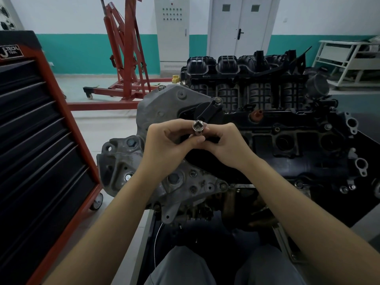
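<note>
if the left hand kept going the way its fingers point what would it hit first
Probably the right hand: the left hand points rightward, pinching the socket, and the right hand's fingertips meet it there. Depth is unclear.

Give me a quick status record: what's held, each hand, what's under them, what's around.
held: socket, square drive end towards the camera
left hand: pinches the socket from its left
right hand: fingertips pinch the socket's lower end
under hands: engine, black manifold on its far side
left of engine: tool chest, drawers closed
background: red hoist, grey cabinet, double door
</note>
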Tool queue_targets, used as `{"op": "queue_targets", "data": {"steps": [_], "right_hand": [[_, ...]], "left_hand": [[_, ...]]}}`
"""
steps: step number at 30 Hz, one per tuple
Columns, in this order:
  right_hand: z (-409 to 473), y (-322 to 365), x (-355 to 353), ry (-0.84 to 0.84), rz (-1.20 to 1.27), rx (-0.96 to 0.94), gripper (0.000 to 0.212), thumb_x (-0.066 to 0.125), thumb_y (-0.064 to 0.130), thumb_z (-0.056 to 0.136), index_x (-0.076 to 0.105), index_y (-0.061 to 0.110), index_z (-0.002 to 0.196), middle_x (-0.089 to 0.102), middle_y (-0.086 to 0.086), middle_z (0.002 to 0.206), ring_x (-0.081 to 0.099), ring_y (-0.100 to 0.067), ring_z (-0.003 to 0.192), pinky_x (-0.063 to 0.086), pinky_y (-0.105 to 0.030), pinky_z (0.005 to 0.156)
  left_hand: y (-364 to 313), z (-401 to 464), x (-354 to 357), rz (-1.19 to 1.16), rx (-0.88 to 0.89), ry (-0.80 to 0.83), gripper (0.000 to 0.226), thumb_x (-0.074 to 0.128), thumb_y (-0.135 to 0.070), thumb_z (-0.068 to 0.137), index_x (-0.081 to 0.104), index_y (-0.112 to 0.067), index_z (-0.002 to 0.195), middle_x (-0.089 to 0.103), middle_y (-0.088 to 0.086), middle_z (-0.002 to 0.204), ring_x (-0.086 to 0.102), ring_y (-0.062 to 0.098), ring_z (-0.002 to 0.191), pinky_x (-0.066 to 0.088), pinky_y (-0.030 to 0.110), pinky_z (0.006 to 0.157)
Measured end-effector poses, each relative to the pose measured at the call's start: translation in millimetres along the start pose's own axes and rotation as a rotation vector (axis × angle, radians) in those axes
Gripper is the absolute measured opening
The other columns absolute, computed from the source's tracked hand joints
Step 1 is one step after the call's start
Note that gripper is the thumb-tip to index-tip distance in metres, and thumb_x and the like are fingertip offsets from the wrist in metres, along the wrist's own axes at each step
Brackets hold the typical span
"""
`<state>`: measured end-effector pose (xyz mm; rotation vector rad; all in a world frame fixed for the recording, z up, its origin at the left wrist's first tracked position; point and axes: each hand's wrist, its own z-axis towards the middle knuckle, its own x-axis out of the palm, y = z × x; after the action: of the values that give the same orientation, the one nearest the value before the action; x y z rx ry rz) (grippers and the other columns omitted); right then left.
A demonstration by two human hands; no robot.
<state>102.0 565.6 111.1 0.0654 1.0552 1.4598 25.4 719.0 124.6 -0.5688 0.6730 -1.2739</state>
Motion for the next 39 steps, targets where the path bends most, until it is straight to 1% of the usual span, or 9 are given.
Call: {"op": "queue_targets", "data": {"steps": [5, 10, 13, 19, 22, 26, 31, 34, 39], "right_hand": [[-0.3, 1.3, 0.8, -0.067, 0.01, -0.021, 0.018, 0.08, 0.006, 0.074, 0.073, 0.005, 0.091, 0.074, -0.005, 0.086, 0.07, -0.011, 0.082, 0.055, -0.025, 0.079], [-1.3, -1.3, -0.1, -0.013, -0.026, -0.024, 0.022, 0.076, 0.006, 0.081, 0.073, 0.003, 0.102, 0.074, -0.006, 0.098, 0.069, -0.014, 0.095, 0.054, -0.036, 0.089], [-0.8, -1.7, -0.1, -0.047, -0.011, -0.013, 0.016, 0.077, 0.007, 0.078, 0.074, 0.002, 0.092, 0.074, -0.006, 0.089, 0.071, -0.015, 0.088, 0.055, -0.04, 0.082], [-1.3, -1.0, 0.3, -0.048, -0.001, -0.019, 0.019, 0.081, 0.012, 0.075, 0.074, 0.006, 0.091, 0.074, -0.004, 0.088, 0.071, -0.012, 0.084, 0.056, -0.031, 0.079], [-1.7, -1.5, 0.2, -0.022, -0.023, -0.026, 0.02, 0.075, 0.006, 0.081, 0.073, 0.001, 0.1, 0.074, -0.007, 0.096, 0.07, -0.015, 0.093, 0.055, -0.038, 0.086], [-0.6, -1.6, 0.5, -0.061, -0.013, -0.012, 0.014, 0.078, 0.006, 0.077, 0.074, 0.0, 0.09, 0.074, -0.009, 0.086, 0.071, -0.018, 0.084, 0.056, -0.042, 0.079], [-0.9, -2.1, -0.1, -0.059, 0.006, -0.027, 0.019, 0.081, 0.011, 0.076, 0.073, 0.007, 0.093, 0.074, -0.004, 0.088, 0.071, -0.012, 0.084, 0.056, -0.032, 0.078], [-1.6, -3.8, 0.1, -0.011, -0.014, -0.041, 0.021, 0.074, 0.006, 0.082, 0.072, 0.004, 0.103, 0.074, -0.007, 0.099, 0.07, -0.015, 0.096, 0.055, -0.038, 0.086], [-0.7, -4.2, 0.5, -0.036, 0.028, -0.019, 0.015, 0.078, 0.009, 0.077, 0.073, 0.017, 0.089, 0.074, -0.001, 0.086, 0.07, -0.013, 0.084, 0.056, -0.035, 0.079]], "left_hand": [[-2.1, -0.1, -2.6, 0.114, 0.018, -0.046, 0.027, 0.084, 0.0, 0.067, 0.072, -0.015, 0.087, 0.074, 0.005, 0.086, 0.072, 0.019, 0.082, 0.058, 0.035, 0.078], [-1.5, -1.0, -1.7, 0.064, 0.019, 0.015, 0.031, 0.076, 0.006, 0.073, 0.071, -0.013, 0.098, 0.074, 0.006, 0.093, 0.072, 0.021, 0.089, 0.058, 0.039, 0.083], [-1.7, 1.6, -2.1, -0.025, 0.016, 0.077, 0.035, 0.073, 0.009, 0.074, 0.069, -0.012, 0.102, 0.073, 0.008, 0.096, 0.071, 0.024, 0.095, 0.056, 0.037, 0.088], [0.9, 0.6, -1.0, 0.11, 0.049, -0.043, 0.024, 0.085, -0.009, 0.065, 0.073, -0.025, 0.08, 0.072, 0.003, 0.084, 0.07, 0.025, 0.08, 0.057, 0.049, 0.076], [-0.5, 0.0, -0.2, 0.061, 0.051, -0.008, 0.025, 0.079, -0.001, 0.071, 0.073, -0.02, 0.086, 0.073, 0.005, 0.089, 0.071, 0.025, 0.085, 0.057, 0.043, 0.08], [-3.2, 1.2, -1.0, -0.014, 0.033, 0.072, 0.035, 0.075, 0.008, 0.073, 0.068, -0.011, 0.101, 0.072, 0.008, 0.094, 0.071, 0.022, 0.091, 0.055, 0.033, 0.085], [-4.8, -0.4, 2.0, 0.175, 0.043, -0.072, 0.026, 0.087, -0.008, 0.064, 0.072, -0.014, 0.084, 0.073, 0.004, 0.083, 0.07, 0.021, 0.079, 0.057, 0.038, 0.075], [-5.8, 0.4, 1.9, 0.124, 0.055, -0.001, 0.027, 0.081, -0.001, 0.07, 0.071, -0.014, 0.091, 0.073, 0.004, 0.087, 0.072, 0.02, 0.083, 0.058, 0.038, 0.078], [-5.8, 3.3, 1.4, 0.071, 0.045, 0.052, 0.03, 0.079, 0.003, 0.072, 0.071, -0.013, 0.096, 0.073, 0.007, 0.092, 0.071, 0.022, 0.09, 0.056, 0.039, 0.084]]}}
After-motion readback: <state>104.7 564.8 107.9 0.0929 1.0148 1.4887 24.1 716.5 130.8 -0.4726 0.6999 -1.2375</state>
